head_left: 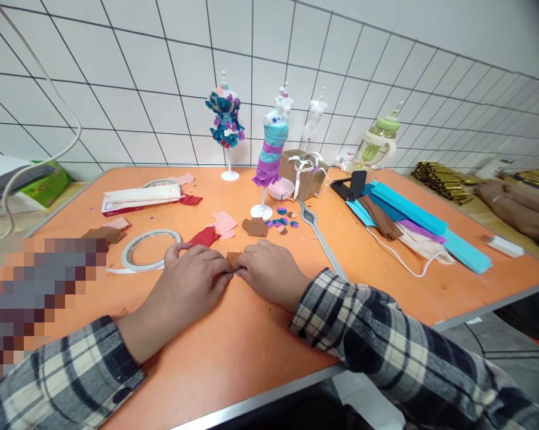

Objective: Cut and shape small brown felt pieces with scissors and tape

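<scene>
My left hand [193, 280] and my right hand [271, 272] meet low over the orange table. Between their fingertips they pinch a small piece of brown crepe paper [234, 258]; part of it is hidden by the fingers. Just beyond lie another brown scrap [255, 227], a red scrap [205, 236] and a pink scrap [225, 223]. A roll of white double-sided tape [129, 254] lies beside my left hand. Past my right hand stands a small mannequin wrapped in blue and purple crepe paper [269, 160], with small blue and purple paper pieces [282, 223] near its base.
Behind are a mannequin in dark teal ruffles [224, 119], a bare white mannequin [314, 113], a pink bowl [281, 189] and a cardboard box [311, 185]. Folded blue crepe paper [407, 206] and a black stand [354, 185] lie right. Another person's arm [515, 209] rests far right.
</scene>
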Demonstrator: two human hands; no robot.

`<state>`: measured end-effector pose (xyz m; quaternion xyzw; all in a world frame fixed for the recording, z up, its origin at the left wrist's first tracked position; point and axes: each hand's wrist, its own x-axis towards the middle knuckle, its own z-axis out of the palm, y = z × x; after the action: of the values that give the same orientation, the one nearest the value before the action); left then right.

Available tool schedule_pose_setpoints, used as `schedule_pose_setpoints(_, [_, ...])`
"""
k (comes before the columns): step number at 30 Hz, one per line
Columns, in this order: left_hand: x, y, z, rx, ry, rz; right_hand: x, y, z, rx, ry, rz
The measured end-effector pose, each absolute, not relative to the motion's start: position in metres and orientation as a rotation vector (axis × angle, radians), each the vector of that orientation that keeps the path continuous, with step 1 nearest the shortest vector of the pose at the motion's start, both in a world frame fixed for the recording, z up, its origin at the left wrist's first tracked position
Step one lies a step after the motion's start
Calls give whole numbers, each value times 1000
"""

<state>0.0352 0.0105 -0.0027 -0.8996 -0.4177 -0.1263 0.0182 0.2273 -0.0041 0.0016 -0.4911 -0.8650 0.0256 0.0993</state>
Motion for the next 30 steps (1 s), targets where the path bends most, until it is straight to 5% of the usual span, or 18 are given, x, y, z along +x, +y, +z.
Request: schedule_pose_setpoints(30, [32,16,-6,-2923,-1181,-442,227,-5,2,-1498,-2526,176])
